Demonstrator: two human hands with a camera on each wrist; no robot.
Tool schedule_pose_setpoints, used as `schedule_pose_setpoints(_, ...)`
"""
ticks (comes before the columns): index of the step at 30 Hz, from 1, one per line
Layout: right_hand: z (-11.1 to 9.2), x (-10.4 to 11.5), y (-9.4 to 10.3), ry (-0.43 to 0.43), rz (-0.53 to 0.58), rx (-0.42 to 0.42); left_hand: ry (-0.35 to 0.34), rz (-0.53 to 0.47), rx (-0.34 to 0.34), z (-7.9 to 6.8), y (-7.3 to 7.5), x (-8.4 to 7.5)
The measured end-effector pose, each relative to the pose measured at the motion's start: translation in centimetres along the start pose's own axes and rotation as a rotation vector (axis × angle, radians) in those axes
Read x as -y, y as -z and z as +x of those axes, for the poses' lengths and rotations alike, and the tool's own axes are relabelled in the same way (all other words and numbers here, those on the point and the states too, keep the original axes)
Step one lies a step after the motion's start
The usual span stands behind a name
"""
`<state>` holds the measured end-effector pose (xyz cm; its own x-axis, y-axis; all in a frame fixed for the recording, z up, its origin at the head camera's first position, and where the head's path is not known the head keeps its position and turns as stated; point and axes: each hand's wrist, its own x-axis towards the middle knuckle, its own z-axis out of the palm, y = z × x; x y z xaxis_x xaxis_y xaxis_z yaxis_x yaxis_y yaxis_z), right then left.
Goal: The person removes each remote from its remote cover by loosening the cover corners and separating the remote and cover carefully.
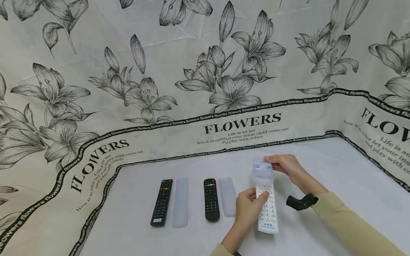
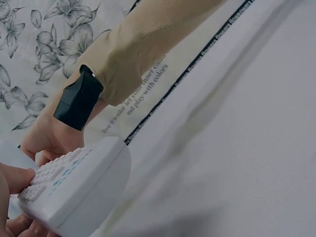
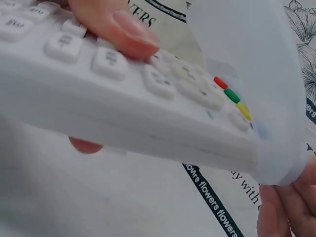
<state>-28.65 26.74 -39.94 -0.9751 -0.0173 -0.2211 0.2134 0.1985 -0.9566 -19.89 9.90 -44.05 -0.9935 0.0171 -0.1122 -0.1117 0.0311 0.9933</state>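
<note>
My left hand (image 1: 248, 206) grips a white remote control (image 1: 268, 217) around its middle, thumb pressed on the keys. Over the remote's far end sits a translucent silicone sleeve (image 1: 263, 174), bunched up in folds. My right hand (image 1: 288, 167) pinches that sleeve at its far right edge. In the right wrist view, the sleeve (image 3: 256, 89) wraps the end beside the red, green and yellow buttons (image 3: 231, 95). The left wrist view shows the remote's lower end (image 2: 94, 187) with blue lettering, tilted above the white table.
Left of the hands, a black remote (image 1: 211, 201) lies beside a flat translucent sleeve (image 1: 227, 196). Farther left are another black remote (image 1: 161, 202) and a second flat sleeve (image 1: 180, 202). A flower-printed cloth (image 1: 224, 89) hangs behind the white table (image 1: 128, 209).
</note>
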Motion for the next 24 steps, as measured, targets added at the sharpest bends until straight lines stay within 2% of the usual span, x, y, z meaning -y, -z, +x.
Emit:
schedule_pose_setpoints(2, 0.2, 0.1, 0.1, 0.016, 0.015, 0.06, -0.01, 0.006, 0.003, 0.1, 0.3, -0.1)
schedule_pose_setpoints(7, 1.0, 0.5, 0.2, 0.03, 0.012, 0.277, -0.028, 0.024, 0.009, 0.3, 1.1, -0.1)
schedule_pose_setpoints(16, 2.4, 2.1, 0.2, 0.003, -0.237, 0.456, -0.03, 0.048, 0.029, 0.5, 1.6, -0.4)
schedule_pose_setpoints(19, 2.7, 2.1, 0.2, 0.019, -0.277, 0.439, -0.033, 0.036, 0.033, 0.5, 1.5, -0.2)
schedule_pose_setpoints(24, 2.9, 1.6, 0.1, 0.066, -0.349, 0.316, -0.066, 0.019, 0.02, 0.3, 1.0, 0.3)
